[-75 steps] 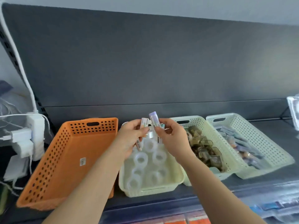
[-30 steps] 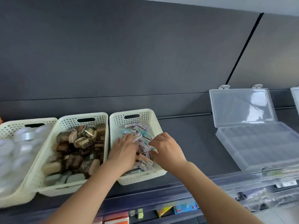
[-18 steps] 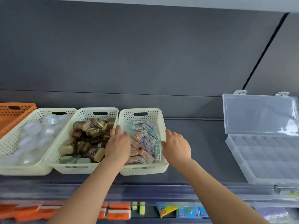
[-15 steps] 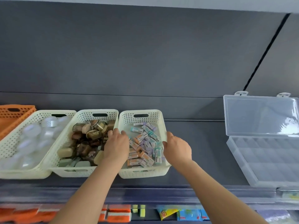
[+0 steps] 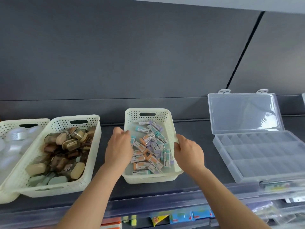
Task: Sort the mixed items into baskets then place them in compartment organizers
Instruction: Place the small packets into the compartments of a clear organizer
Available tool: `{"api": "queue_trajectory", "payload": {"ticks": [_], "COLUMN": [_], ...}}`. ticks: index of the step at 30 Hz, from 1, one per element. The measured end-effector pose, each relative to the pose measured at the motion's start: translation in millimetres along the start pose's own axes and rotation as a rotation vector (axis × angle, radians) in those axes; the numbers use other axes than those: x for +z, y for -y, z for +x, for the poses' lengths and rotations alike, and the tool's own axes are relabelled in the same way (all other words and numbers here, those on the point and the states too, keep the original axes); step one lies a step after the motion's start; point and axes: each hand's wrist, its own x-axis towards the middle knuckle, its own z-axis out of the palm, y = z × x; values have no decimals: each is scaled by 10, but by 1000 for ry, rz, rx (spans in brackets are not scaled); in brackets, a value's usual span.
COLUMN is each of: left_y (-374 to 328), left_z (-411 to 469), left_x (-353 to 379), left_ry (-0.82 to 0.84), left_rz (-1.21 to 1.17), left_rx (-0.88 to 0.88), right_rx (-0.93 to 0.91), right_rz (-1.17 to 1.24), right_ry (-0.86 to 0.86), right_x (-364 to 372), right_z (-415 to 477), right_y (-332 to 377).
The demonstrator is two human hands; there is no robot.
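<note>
Running across the view, the dark shelf (image 5: 112, 134) is carrying everything in one row, so each sort is staying apart. The clear organizer (image 5: 257, 154) is lying at three o'clock of the hands with its lid (image 5: 244, 111) standing open against the back wall, leaving the compartments facing up, ready for filling. At nine o'clock, the brown-item basket (image 5: 94, 138) is sitting just beside the tape basket (image 5: 6, 128) at the frame's edge. The eraser basket (image 5: 170, 129) is standing apart from both, between them and the organizer, probably so its contents are within short reach of the compartments. The left hand (image 5: 118, 147) is gripping its nine o'clock wall, fingers curled over the rim, and the right hand (image 5: 188, 151) is clasping the three o'clock wall likewise, a two-sided hold suiting a slide or lift without tipping. The erasers (image 5: 148, 146) are lying jumbled inside, heaped toward six o'clock.
</note>
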Motion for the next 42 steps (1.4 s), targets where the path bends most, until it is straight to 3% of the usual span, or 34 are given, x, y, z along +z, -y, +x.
{"api": "queue_trajectory", "payload": {"ticks": [8,16,34,39,42], "left_y": [-703,-1268,-1402,-1467,-1579], "left_z": [-122,-297,-39,55,142], "left_x": [263,473,634,652,739], "left_ry": [7,-2,20,-114,-30], "left_rz": [-112,-65,7,219,92], "left_rx": [13,-51,-56,142,266], "right_rx": [-12,-54,-62,-308,-410], "right_rz": [-2,-7,-45,-166,-148], "right_ry": [-53,19,39,-159,19], "right_x": [-374,-555,-461,-482,-430], "right_z": [-54,-68,240,383,464], "right_y": [-743,-1330,-1505,-1307,-1151]}}
